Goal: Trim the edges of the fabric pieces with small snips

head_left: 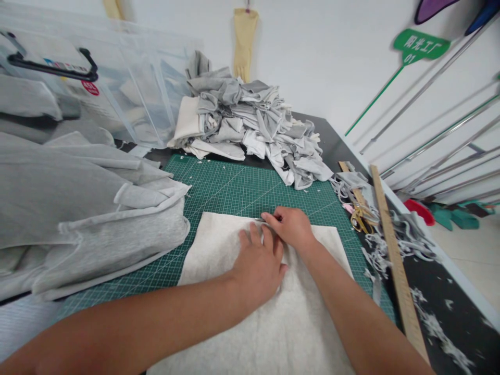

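An off-white cloth (219, 250) lies spread over a green cutting mat (211, 179), its far edge running across the mat. My left hand (260, 265) rests flat on this cloth, fingers stretched out toward the far edge. Just beyond those fingertips, my right hand (291, 226) is closed in a pinch at the cloth's edge. A thin dark sliver shows by its fingertips; what it belongs to is hidden by the hand.
Grey fabric (117, 208) is heaped at left, before a clear plastic box (128, 99). Grey and white scraps (258, 120) pile up behind the mat. On the right lie a wooden ruler (396, 260), gold-handled scissors (360, 219) and loose trimmings (441, 323).
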The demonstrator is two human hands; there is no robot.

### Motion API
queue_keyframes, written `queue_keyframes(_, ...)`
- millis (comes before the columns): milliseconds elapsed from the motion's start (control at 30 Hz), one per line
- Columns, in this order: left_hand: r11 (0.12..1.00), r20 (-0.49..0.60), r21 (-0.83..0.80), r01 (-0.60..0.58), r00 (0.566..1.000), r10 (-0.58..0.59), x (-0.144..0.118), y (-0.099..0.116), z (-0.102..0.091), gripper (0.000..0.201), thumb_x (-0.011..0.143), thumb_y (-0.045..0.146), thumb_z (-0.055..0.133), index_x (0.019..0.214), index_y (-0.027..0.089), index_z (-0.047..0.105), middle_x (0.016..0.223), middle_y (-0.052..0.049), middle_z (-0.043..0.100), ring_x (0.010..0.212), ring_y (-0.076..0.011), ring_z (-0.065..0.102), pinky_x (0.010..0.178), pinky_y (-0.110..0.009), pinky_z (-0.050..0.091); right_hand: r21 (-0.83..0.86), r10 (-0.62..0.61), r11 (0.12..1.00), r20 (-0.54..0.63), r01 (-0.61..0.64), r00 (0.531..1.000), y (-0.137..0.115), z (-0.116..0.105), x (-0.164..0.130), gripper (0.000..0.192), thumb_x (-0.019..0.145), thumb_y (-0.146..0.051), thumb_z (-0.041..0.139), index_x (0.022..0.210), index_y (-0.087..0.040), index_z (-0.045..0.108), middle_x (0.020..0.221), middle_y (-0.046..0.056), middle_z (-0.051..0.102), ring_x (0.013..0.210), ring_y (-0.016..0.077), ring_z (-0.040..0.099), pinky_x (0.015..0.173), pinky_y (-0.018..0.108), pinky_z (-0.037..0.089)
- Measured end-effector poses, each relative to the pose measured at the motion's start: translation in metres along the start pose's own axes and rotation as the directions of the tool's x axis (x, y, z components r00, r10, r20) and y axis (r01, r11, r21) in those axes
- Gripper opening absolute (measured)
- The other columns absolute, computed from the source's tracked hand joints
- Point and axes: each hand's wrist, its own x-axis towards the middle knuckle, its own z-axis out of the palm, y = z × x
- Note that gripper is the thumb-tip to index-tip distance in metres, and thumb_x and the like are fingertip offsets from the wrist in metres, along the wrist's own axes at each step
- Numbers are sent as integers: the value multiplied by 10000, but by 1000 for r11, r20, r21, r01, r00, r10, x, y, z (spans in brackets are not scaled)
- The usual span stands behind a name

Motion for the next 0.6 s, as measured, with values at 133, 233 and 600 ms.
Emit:
queue_keyframes(133,1000,-9,9,-2,1000,2,0,0,1,613,906,482,406,1376,90,405,1391,-279,361,1263,-525,295,931,-675,254,-51,17,999,12,-16,1000,-3,0,0,529,852,-662,379,657,-231,617,638,17,655,596,154,555,527,268,257)
queue_keyframes(233,1000,-16,11,-3,1000,3,0,0,1,614,904,481,406,1377,91,401,1398,-280,353,1261,-519,299,928,-671,259,-87,25,996,26,-22,999,-7,-1,0,537,854,-668,365,669,-234,621,654,20,660,606,160,562,528,272,256)
queue_keyframes(600,1000,-33,-13,-1,999,0,0,0,1,615,901,477,415,1377,88,404,1413,-289,326,1267,-519,289,932,-682,240,-151,55,988,73,-43,996,-17,-6,2,588,853,-696,322,681,-228,633,656,40,656,632,171,573,530,276,258)
